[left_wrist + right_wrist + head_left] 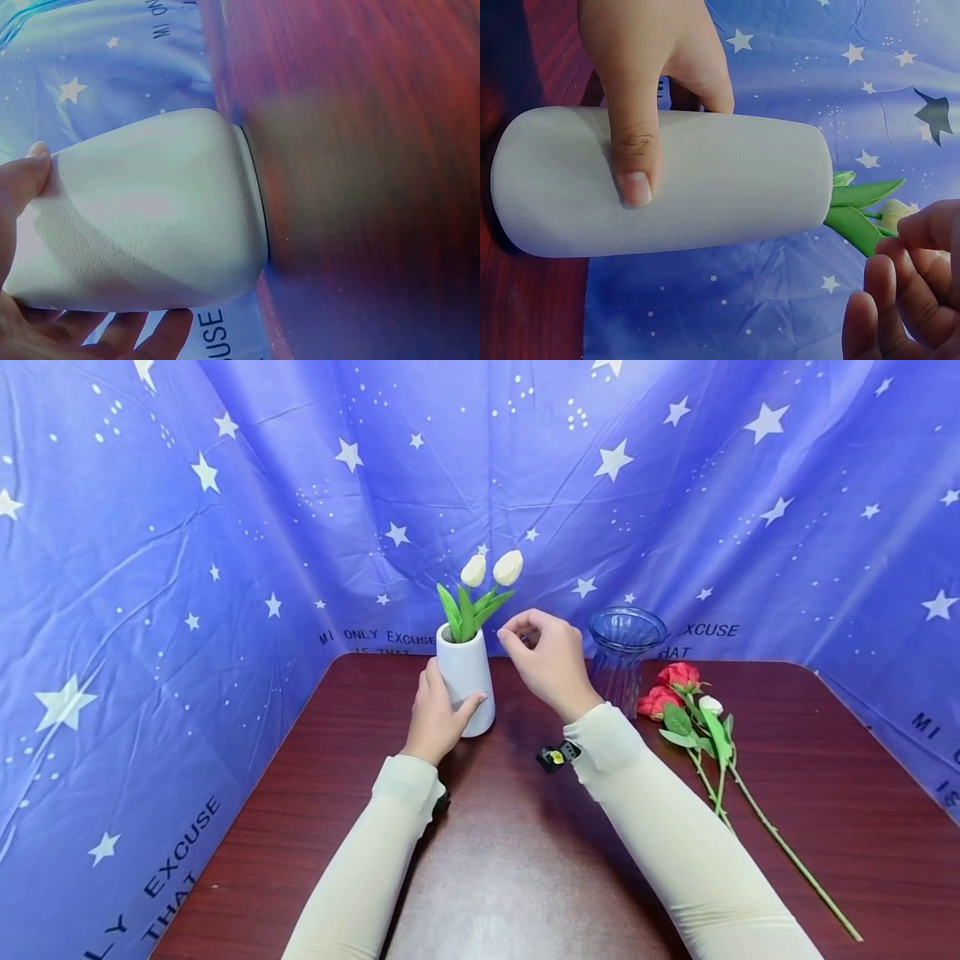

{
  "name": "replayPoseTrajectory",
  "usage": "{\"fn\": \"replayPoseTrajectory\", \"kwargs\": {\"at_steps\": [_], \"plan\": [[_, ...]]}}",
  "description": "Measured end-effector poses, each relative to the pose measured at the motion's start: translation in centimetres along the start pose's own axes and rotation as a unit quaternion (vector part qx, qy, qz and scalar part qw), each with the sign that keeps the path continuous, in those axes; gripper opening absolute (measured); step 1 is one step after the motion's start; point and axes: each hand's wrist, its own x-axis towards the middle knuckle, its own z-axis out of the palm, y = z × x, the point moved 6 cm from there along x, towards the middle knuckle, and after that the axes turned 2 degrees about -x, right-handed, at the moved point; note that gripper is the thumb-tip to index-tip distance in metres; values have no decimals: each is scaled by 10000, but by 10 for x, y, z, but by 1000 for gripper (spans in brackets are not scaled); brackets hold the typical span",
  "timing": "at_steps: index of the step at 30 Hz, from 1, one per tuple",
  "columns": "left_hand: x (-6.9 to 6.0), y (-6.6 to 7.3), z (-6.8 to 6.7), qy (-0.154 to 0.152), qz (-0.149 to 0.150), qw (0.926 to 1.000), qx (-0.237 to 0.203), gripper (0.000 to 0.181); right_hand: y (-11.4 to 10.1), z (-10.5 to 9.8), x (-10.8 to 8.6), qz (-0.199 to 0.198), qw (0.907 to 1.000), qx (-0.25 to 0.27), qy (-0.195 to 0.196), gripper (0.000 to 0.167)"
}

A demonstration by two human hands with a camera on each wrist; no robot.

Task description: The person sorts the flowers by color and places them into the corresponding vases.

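Note:
A white vase (pixel 465 681) stands upright on the table, holding two white tulips (pixel 507 568) with green leaves (pixel 467 612). My left hand (pixel 437 714) grips its lower half, the thumb across the front and the fingers round the far side. In the left wrist view the vase (pixel 142 214) has its base on the tabletop. Just right of the vase mouth hovers my right hand (pixel 547 656), fingers loosely bent, with nothing visible in them. In the right wrist view the right hand's fingertips (pixel 880 271) overlap the tulip; contact cannot be told.
Behind my right hand stands a blue glass vase (pixel 626 631). Red roses (pixel 681 677) and a white tulip (pixel 711 704) lie on the right of the brown table (pixel 465 877). A starry blue cloth (pixel 420 485) hangs around the table.

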Motion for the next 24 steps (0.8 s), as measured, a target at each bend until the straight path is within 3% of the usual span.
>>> {"fn": "replayPoseTrajectory", "kwargs": {"at_steps": [24], "plan": [[0, -1, 0, 50, 51, 10000, 12, 92, -7, -31, -34, 4, 9997, 229, 37, 6]]}}
